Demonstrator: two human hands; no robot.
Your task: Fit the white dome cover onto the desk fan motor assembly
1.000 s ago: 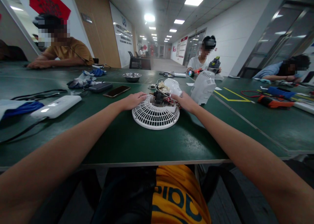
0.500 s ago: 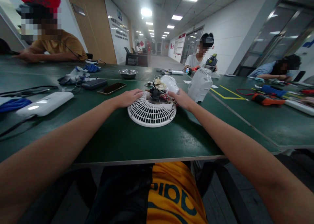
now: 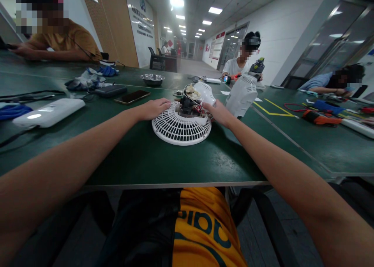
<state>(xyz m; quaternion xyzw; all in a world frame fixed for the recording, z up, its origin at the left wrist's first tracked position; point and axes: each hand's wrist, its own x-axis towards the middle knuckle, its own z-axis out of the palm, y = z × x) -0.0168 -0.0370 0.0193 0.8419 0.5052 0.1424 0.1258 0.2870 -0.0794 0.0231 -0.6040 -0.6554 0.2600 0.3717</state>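
Left grip (image 3: 153, 109) and right grip (image 3: 219, 113) at a white fan grille (image 3: 182, 143), works uncovered

Bare worktop (image 3: 175, 165) lies nearest you, at lower centre. Past it, mid-frame, the grille rests flat between your two grips. Your left one is laid out long across the grille's left edge; its underside is hidden, so you cannot tell how closed it is or whether it clasps the rim. Your right one bends in at the right side, by some red wiring (image 3: 199, 109); what it has hold of, if anything, you cannot tell.

Judging by how the parts lie, your work is midway. Done: the dark motor (image 3: 186, 104), with a cream-coloured piece (image 3: 192, 91) on top, is exposed above the grille. Not done: motor and grille sit together, neither separated nor enclosed. Just behind, a white rounded cover (image 3: 206, 91) leaves the motor's near side open; any join is hidden. Right of centre, a white casing (image 3: 242, 95) stands apart.

Farther up, you have a phone (image 3: 133, 96) left of centre, a metal bowl (image 3: 152, 79) beyond, and a co-worker (image 3: 234, 67) at upper right.
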